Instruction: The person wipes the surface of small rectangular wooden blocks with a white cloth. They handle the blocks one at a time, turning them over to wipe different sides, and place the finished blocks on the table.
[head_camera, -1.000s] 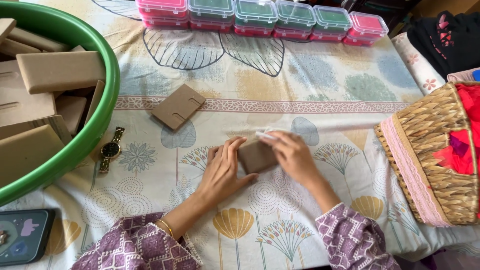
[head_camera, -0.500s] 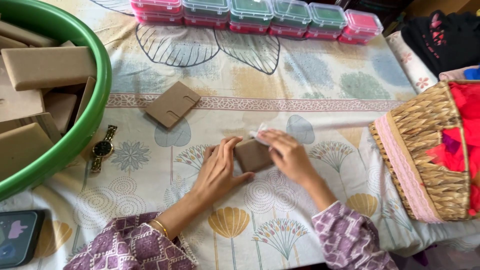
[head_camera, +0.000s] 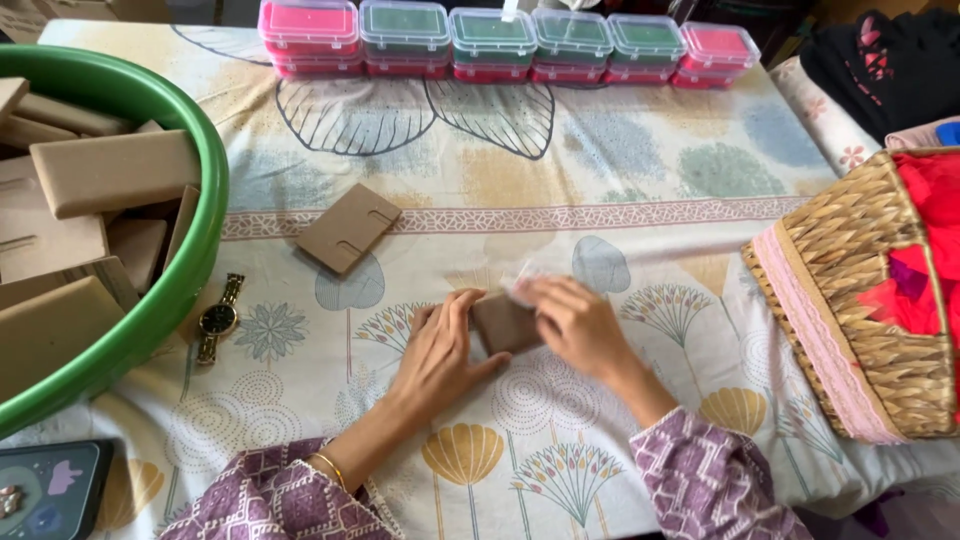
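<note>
Covering the table, a floral cloth (head_camera: 600, 170) is seen; a brown card (head_camera: 503, 322) is clamped between left hand (head_camera: 440, 350) and right hand (head_camera: 575, 325), its edges hidden by fingers.

**Head Camera Looking Down on a Patterned Tabletop**

A single head-worn camera is looking steeply down and forward from the person's own position, close above the left hand (head_camera: 440, 350) and right hand (head_camera: 575, 325). It is taking in the table (head_camera: 600, 170) from the near edge to the far row of lidded boxes (head_camera: 505, 40). No second view is sharing the scene.
</note>
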